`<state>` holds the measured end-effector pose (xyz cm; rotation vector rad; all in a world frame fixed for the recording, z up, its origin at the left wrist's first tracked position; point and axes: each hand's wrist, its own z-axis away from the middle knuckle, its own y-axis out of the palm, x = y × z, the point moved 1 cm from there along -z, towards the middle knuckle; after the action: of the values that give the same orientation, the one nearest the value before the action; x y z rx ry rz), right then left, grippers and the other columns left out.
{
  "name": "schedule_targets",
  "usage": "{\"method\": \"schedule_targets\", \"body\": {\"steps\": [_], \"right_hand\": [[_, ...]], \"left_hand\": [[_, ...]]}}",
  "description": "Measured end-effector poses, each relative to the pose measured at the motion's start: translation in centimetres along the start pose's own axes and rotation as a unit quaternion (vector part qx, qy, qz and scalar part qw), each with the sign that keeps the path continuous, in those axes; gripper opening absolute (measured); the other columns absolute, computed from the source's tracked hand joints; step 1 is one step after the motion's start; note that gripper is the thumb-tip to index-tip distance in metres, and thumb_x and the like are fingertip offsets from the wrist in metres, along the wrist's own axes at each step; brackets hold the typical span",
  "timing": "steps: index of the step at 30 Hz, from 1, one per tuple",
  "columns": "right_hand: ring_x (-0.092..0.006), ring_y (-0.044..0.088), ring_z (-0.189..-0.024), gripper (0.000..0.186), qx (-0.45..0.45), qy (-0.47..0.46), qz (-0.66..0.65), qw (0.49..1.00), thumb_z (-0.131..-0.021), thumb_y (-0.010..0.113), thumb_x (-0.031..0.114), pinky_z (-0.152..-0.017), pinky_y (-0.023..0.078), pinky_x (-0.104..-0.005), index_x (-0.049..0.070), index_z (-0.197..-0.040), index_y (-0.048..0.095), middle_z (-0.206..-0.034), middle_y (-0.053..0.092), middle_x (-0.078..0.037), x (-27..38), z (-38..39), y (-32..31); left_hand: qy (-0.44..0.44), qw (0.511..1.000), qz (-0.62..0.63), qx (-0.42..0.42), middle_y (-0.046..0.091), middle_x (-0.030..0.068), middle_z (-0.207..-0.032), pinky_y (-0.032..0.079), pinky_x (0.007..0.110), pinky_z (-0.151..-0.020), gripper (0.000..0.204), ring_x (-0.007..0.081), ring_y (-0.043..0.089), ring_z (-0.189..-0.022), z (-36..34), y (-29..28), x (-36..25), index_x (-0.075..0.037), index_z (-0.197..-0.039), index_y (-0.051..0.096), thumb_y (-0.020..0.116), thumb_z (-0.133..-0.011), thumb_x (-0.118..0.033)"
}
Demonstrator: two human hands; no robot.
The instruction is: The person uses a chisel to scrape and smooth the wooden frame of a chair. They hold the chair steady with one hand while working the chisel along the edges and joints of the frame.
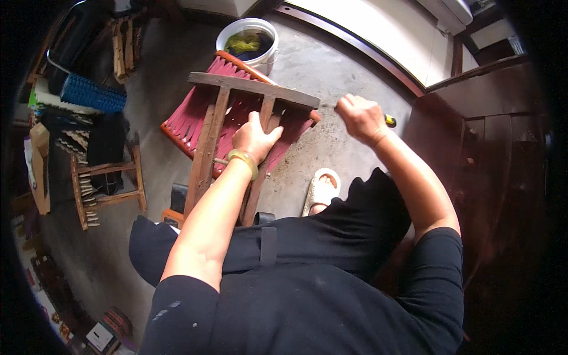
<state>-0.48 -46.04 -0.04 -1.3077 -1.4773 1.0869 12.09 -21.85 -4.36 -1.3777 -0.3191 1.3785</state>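
Note:
A folding stool (pixel 204 142) with dark wooden bars and a seat of red woven straps lies tilted in front of me, its legs reaching back to my lap. My left hand (pixel 251 141), with a pale green bangle at the wrist, is closed around one of its wooden legs. Apart from the stool, to its right, my right hand (pixel 361 118) is raised over the floor with its fingers curled in. Whatever it may hold is hidden in the fist. Just past that wrist shows a small yellow and black object (pixel 390 120).
A white bucket (pixel 273 59) with yellow-green and dark material stands behind the stool. At left are a smaller wooden frame (pixel 112 201) with pale cords and a blue bristly roll (pixel 93 93). A dark red wooden cabinet (pixel 491 177) borders my right. My sandalled foot (pixel 322 189) is on the floor.

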Motion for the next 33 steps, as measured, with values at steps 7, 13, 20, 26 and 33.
{"method": "schedule_targets", "body": {"steps": [7, 13, 20, 26, 33], "right_hand": [[-0.0357, 0.064, -0.073, 0.019, -0.021, 0.126, -0.104, 0.986, -0.090, 0.055, 0.024, -0.064, 0.051, -0.0453, 0.005, -0.090, 0.051, -0.080, 0.061, -0.017, 6.9, -6.0, 0.0], [-0.0430, 0.062, -0.076, 0.029, 0.050, 0.239, -0.301, 0.922, -0.094, 0.053, 0.029, -0.068, 0.048, -0.0501, 0.001, -0.090, 0.047, -0.078, 0.061, -0.025, 11.9, -5.7, 1.6], [-0.0437, 0.060, -0.076, 0.024, 0.096, 0.336, -0.449, 0.822, -0.094, 0.053, 0.025, -0.067, 0.047, -0.0487, 0.001, -0.092, 0.049, -0.077, 0.060, -0.026, 13.3, -0.3, 2.0], [-0.0141, 0.056, -0.055, 0.020, 0.086, 0.382, -0.531, 0.752, -0.097, 0.052, 0.021, -0.049, 0.046, -0.0297, 0.002, -0.091, 0.049, -0.068, 0.054, -0.005, 13.1, -0.8, 0.7], [-0.0167, 0.057, -0.053, 0.022, 0.057, 0.374, -0.540, 0.752, -0.097, 0.052, 0.021, -0.049, 0.046, -0.0326, 0.001, -0.089, 0.047, -0.066, 0.055, -0.008, 11.1, -2.0, 0.4]], "left_hand": [[-0.011, 1.000, -0.012, 0.008, 0.066, 0.0240, -0.092, 0.049, 0.049, -0.076, 0.062, 0.0419, 0.064, -0.088, 0.4, -0.4, 0.2, -0.005, -0.104, 0.049, 0.070, -0.073, -0.054], [-0.022, 0.999, 0.023, 0.021, 0.067, 0.0232, -0.090, 0.050, 0.049, -0.079, 0.059, 0.0404, 0.065, -0.087, 0.5, -0.4, -0.1, -0.005, -0.104, 0.048, 0.069, -0.073, -0.051], [-0.006, 1.000, 0.006, 0.028, 0.067, 0.0229, -0.092, 0.051, 0.048, -0.080, 0.061, 0.0393, 0.066, -0.089, 0.3, -0.4, 0.3, -0.004, -0.107, 0.047, 0.069, -0.075, -0.050], [-0.003, 1.000, -0.012, 0.018, 0.067, 0.0228, -0.093, 0.051, 0.047, -0.079, 0.061, 0.0384, 0.066, -0.089, 0.6, -0.9, 0.1, -0.003, -0.107, 0.047, 0.069, -0.075, -0.050], [-0.002, 1.000, -0.003, 0.006, 0.067, 0.0231, -0.092, 0.050, 0.048, -0.078, 0.062, 0.0400, 0.065, -0.089, 0.5, -0.3, 0.5, -0.004, -0.105, 0.048, 0.071, -0.073, -0.052]]}}
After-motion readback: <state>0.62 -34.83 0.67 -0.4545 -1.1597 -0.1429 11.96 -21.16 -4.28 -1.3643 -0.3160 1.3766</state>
